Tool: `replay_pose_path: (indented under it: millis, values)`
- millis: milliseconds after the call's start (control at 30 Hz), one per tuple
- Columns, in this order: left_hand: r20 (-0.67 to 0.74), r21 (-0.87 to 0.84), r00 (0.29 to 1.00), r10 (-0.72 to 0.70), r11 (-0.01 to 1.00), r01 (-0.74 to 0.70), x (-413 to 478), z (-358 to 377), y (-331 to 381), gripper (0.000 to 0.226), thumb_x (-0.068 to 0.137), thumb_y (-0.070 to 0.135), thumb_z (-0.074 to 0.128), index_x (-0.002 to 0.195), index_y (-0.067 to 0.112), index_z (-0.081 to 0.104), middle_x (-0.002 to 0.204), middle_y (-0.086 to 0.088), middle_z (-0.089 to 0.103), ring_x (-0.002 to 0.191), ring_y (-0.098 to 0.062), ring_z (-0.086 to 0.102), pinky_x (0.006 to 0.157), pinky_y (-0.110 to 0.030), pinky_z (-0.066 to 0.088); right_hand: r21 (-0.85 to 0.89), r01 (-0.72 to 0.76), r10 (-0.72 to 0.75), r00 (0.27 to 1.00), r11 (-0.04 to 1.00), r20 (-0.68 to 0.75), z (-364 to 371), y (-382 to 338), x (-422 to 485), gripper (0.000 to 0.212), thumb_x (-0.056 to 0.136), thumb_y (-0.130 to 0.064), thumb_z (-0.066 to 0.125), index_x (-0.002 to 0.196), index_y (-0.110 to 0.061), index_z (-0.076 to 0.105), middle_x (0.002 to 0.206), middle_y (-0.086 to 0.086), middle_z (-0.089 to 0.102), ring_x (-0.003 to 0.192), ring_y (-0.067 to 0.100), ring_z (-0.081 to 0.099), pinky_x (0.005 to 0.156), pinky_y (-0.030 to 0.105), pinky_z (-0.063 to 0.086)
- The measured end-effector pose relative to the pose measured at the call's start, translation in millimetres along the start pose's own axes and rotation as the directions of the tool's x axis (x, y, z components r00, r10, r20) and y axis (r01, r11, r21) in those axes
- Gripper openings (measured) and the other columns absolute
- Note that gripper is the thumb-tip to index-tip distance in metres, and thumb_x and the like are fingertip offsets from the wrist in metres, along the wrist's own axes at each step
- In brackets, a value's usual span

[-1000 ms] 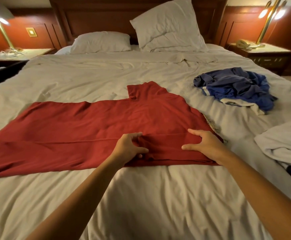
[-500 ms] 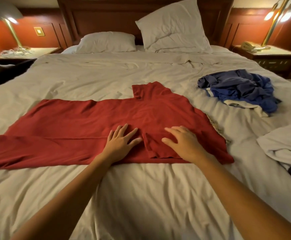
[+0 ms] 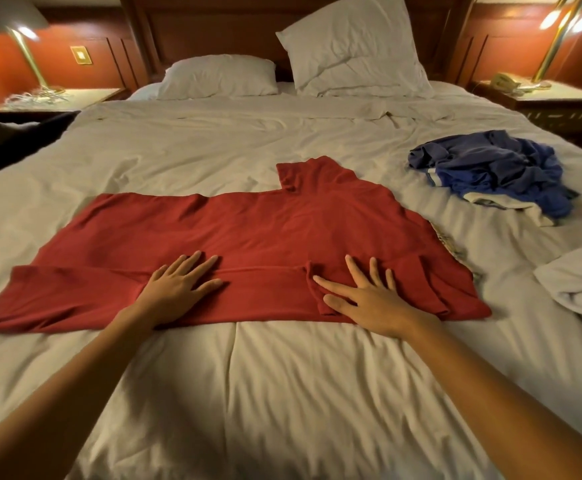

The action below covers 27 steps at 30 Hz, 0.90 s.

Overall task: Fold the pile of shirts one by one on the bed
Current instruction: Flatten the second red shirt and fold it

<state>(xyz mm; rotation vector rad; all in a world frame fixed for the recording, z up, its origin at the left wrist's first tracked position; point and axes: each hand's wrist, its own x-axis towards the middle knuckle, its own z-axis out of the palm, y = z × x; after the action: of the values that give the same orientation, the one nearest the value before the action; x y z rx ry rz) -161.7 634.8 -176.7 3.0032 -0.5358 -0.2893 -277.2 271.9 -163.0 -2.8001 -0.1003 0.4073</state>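
While a red shirt [image 3: 265,233] lies spread sideways across the middle of the bed [image 3: 282,393], a person's left hand [image 3: 175,289] presses flat on its near folded edge, fingers spread; the right hand [image 3: 369,299], likewise splayed, pins the tucked sleeve [image 3: 421,289]. Lifting either palm carelessly could drag the soft cloth and undo the fold. A crumpled blue shirt [image 3: 490,168] waits at right.

Red shirt [image 3: 248,237] flat across the white bed [image 3: 282,393], near sleeve folded inward; crumpled blue shirt [image 3: 490,166] far right.

Flat pillow [image 3: 218,77] beside propped pillow [image 3: 353,46] at headboard [image 3: 213,32]; phone [image 3: 505,83] & lamp [image 3: 556,39] on rt nightstand [image 3: 566,95]
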Motion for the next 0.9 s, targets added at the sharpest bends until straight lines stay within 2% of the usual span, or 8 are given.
replay_pose_path:
  millis: [67,133,233,300,400,633,733,900]
  values:
    - [-0.055,-0.140,0.997,0.049,0.988,-0.057,-5,-4,-18,0.077,0.078,0.093,0.014,0.146,0.058,0.027,0.162,0.014,0.023,0.151,-0.015,0.020,0.122,-0.046,0.018,0.081,0.008,-0.008,1.000,0.997,-0.002,-2,2,0,0.057,0.081,-0.083,0.013,0.136,-0.075,0.019,0.166,-0.009,-0.012,0.150,0.027,-0.022,0.118,0.052,-0.017]
    - [-0.200,-0.274,0.977,0.074,0.953,-0.128,-12,-9,-38,0.058,0.079,0.092,0.019,0.122,0.065,0.047,0.144,0.013,0.053,0.136,-0.016,0.046,0.115,-0.046,0.031,0.207,-0.038,0.060,0.993,0.978,-0.103,-7,4,3,0.053,0.088,-0.077,0.021,0.133,-0.062,0.044,0.162,-0.012,0.019,0.153,0.021,0.006,0.120,0.049,-0.004]
    - [-0.314,-0.246,0.949,-0.031,0.968,-0.050,-18,-12,-73,0.058,0.085,0.084,0.027,0.109,0.047,0.064,0.118,0.005,0.065,0.115,-0.025,0.057,0.101,-0.048,0.038,0.205,-0.128,0.190,0.927,0.970,-0.323,-16,-1,17,0.035,0.099,-0.060,0.035,0.119,-0.041,0.056,0.131,-0.006,0.052,0.128,0.023,0.042,0.110,0.045,0.018]
    - [-0.316,-0.185,0.941,-0.123,0.980,0.066,-21,-13,-97,0.054,0.090,0.074,0.042,0.107,0.030,0.068,0.112,-0.001,0.061,0.113,-0.032,0.054,0.099,-0.048,0.034,0.122,-0.169,0.203,0.906,0.978,-0.370,-16,-10,28,0.036,0.100,-0.057,0.037,0.117,-0.033,0.056,0.125,-0.001,0.054,0.122,0.027,0.044,0.108,0.043,0.021]
    - [-0.346,-0.089,0.925,-0.158,0.987,0.135,-23,-11,-128,0.036,0.092,0.057,0.054,0.098,0.022,0.064,0.108,-0.003,0.056,0.114,-0.034,0.049,0.102,-0.047,0.028,0.102,-0.191,0.214,0.924,0.976,-0.318,-10,-23,44,0.039,0.100,-0.058,0.036,0.107,-0.026,0.057,0.124,0.005,0.054,0.122,0.031,0.041,0.106,0.045,0.025]
    - [-0.403,0.070,0.915,-0.023,0.996,0.056,-21,-27,-164,0.044,0.091,0.070,0.040,0.074,0.030,0.042,0.077,0.013,0.050,0.090,-0.023,0.054,0.077,-0.042,0.027,-0.066,-0.186,0.139,0.889,0.980,-0.437,-2,-17,59,0.042,0.100,-0.060,0.031,0.090,-0.023,0.050,0.104,0.002,0.063,0.105,0.027,0.057,0.095,0.045,0.032]
    - [-0.375,0.068,0.927,-0.004,0.997,0.032,-15,-23,-175,0.040,0.088,0.070,0.041,0.080,0.031,0.047,0.084,0.013,0.051,0.096,-0.024,0.054,0.079,-0.042,0.027,-0.081,-0.210,0.152,0.878,0.974,-0.454,2,-14,62,0.044,0.100,-0.059,0.031,0.092,-0.022,0.055,0.103,0.003,0.063,0.104,0.027,0.058,0.095,0.046,0.035]
    - [-0.382,-0.018,0.912,-0.150,0.988,0.155,-13,-4,-189,0.065,0.079,0.085,0.022,0.101,0.033,0.054,0.105,0.002,0.047,0.106,-0.032,0.047,0.089,-0.051,0.032,-0.088,-0.211,0.134,0.839,0.974,-0.527,12,-11,65,0.038,0.096,-0.058,0.037,0.090,-0.023,0.049,0.101,0.005,0.056,0.100,0.031,0.056,0.089,0.046,0.038]
